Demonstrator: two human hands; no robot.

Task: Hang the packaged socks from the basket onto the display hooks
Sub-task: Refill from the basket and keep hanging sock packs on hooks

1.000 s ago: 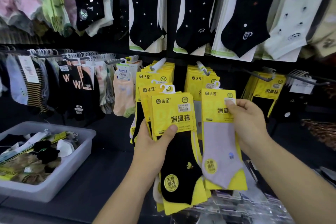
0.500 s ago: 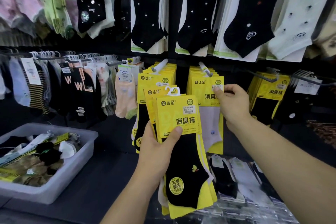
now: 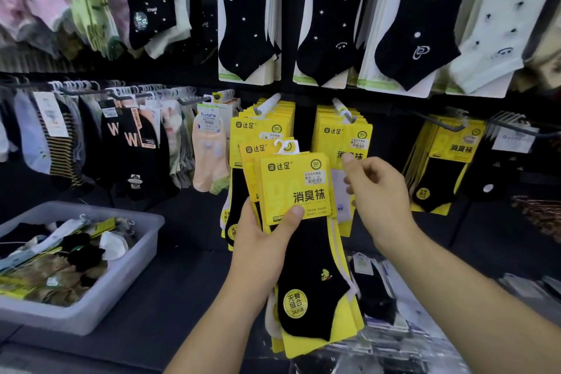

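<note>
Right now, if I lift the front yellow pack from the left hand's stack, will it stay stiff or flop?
Probably stiff up top: the front sock pack has a flat card header, unbent under the left hand's thumb. The sock part below likely flexes. Likely light: that hand alone holds the whole stack.

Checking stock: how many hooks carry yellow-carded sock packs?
3: left hook above the held yellow-carded sock stack; middle hook above the right hand; right hook far right. Others may be hidden.
</note>
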